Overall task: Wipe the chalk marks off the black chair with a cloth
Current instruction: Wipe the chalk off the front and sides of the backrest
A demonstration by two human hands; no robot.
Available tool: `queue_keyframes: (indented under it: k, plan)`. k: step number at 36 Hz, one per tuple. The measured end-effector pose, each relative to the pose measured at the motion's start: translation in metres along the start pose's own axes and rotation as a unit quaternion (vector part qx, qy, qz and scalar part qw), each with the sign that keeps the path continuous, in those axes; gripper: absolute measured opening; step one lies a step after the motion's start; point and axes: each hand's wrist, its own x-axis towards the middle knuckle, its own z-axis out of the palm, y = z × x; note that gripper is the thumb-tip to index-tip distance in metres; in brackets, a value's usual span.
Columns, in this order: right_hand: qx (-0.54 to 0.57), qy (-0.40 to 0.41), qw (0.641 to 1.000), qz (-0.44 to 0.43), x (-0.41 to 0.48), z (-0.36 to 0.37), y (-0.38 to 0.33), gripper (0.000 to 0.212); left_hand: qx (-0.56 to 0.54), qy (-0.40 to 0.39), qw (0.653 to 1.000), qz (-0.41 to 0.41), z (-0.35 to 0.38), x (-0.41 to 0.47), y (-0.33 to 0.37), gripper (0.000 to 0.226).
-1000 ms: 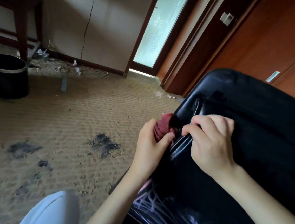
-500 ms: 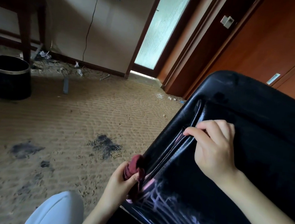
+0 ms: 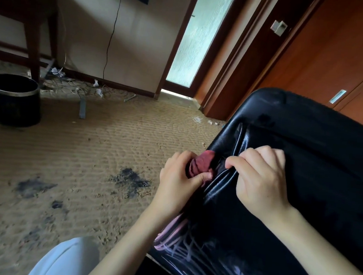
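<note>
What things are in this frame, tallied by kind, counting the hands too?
Hands: 2 (left hand, right hand)
Dark red cloth: 1
Black chair: 1
Black waste bin: 1
Dark wooden table: 1
Total: 6

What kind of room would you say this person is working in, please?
Probably a worn hotel or guest room. The carpet is stained and littered with paper scraps, a black waste bin stands near a dark wooden desk, and wood-panelled doors flank a frosted glass door.
</note>
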Motion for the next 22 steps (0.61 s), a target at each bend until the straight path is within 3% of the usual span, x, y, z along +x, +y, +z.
queue_keyframes:
  k: [6,10,13,16,22]
  plan:
    - [0.001,0.001,1.000,0.013,-0.002,0.002,-0.001,0.046,-0.064,0.051,0.997,-0.004,0.012,0.012,0.018,0.041]
    - [0.006,-0.005,1.000,0.014,-0.001,0.002,-0.002,0.055,-0.048,0.038,0.998,0.007,0.013,0.020,0.021,0.042]
    - [0.004,-0.003,1.000,0.007,-0.001,0.001,-0.003,0.048,-0.059,0.019,0.998,-0.005,0.012,0.011,0.008,0.041]
    - [0.006,-0.006,1.000,0.000,-0.001,0.001,-0.003,0.038,-0.090,-0.003,0.995,-0.050,0.013,-0.010,-0.013,0.038]
    - [0.021,-0.010,1.000,0.013,0.000,0.000,-0.008,0.037,-0.155,-0.044,0.967,-0.198,-0.002,-0.074,-0.059,0.046]
